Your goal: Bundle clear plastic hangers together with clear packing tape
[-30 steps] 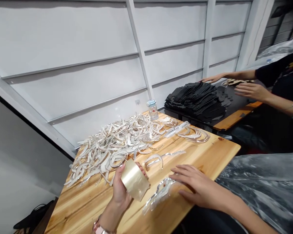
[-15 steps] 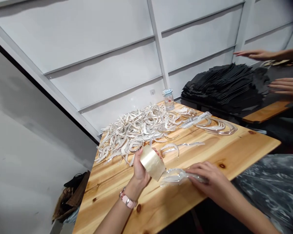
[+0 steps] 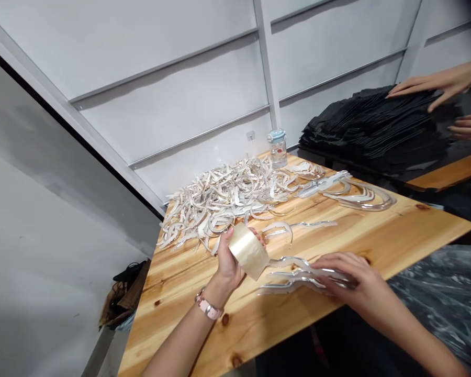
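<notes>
My left hand (image 3: 228, 262) is closed round a roll of clear packing tape (image 3: 248, 251), held just above the wooden table (image 3: 380, 230). A strip of tape runs from the roll to a small bundle of silvery curved strips (image 3: 298, 272) lying on the table. My right hand (image 3: 349, 280) presses down on the right end of that bundle, fingers bent over it. A big heap of silvery curved strips (image 3: 235, 196) lies behind the roll.
A small clear jar with a pale blue lid (image 3: 278, 147) stands at the table's far edge. A stack of black flat pieces (image 3: 377, 128) sits on a second table to the right, with another person's hands (image 3: 435, 84) on it. Bags (image 3: 125, 293) lie on the floor at left.
The view has swung left and down. My right hand has gathered the clear-wrapped strips and shifted right along them, while the left hand kept the tape roll. The other person's hands moved onto the black stack.
</notes>
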`<action>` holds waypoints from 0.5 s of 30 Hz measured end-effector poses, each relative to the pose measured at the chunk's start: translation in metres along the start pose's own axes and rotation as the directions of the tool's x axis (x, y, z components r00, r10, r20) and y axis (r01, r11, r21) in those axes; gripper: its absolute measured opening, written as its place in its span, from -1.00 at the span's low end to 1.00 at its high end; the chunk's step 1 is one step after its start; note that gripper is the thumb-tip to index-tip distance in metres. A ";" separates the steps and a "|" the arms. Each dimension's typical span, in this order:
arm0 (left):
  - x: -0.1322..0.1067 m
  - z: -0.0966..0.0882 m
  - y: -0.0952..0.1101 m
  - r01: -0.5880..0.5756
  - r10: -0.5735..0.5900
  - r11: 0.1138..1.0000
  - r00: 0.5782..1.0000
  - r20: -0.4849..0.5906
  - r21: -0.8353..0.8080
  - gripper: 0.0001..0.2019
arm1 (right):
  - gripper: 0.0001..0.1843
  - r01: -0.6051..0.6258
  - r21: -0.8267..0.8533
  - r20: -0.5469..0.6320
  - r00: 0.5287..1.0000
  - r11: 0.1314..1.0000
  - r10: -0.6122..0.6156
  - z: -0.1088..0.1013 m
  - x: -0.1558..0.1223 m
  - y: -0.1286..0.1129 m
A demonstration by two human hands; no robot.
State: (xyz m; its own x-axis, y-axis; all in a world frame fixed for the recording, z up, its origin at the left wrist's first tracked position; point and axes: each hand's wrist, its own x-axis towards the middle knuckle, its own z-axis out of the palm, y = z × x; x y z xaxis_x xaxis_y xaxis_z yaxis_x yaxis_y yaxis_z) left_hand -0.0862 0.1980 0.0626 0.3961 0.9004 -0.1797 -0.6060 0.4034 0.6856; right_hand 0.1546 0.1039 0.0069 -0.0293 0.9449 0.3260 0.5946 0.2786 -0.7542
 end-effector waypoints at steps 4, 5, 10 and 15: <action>0.000 -0.001 0.000 0.013 -0.014 1.000 1.000 -0.022 -0.022 -0.57 | -0.75 0.014 0.049 -0.060 0.998 0.999 -0.011 -0.012 0.001 0.005; 0.000 -0.001 0.000 0.015 -0.015 1.000 1.000 -0.018 -0.027 -0.57 | -0.74 0.019 0.022 -0.041 0.999 1.000 -0.018 -0.014 0.001 0.009; 0.000 0.000 -0.001 0.013 -0.013 1.000 1.000 -0.007 -0.022 -0.55 | -0.71 0.070 -0.258 0.060 0.997 0.964 -0.056 -0.016 0.002 0.025; 0.000 0.000 -0.001 0.026 -0.026 1.000 1.000 -0.006 -0.014 -0.55 | -0.67 0.254 -0.359 0.165 0.964 0.898 -0.207 -0.019 -0.005 0.025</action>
State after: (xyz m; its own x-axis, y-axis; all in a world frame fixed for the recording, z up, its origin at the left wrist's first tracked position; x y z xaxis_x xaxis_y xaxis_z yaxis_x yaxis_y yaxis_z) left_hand -0.0855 0.1974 0.0620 0.4079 0.8904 -0.2019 -0.6049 0.4292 0.6708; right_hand 0.1847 0.1027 -0.0032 -0.2840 0.8819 0.3763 0.8152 0.4287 -0.3895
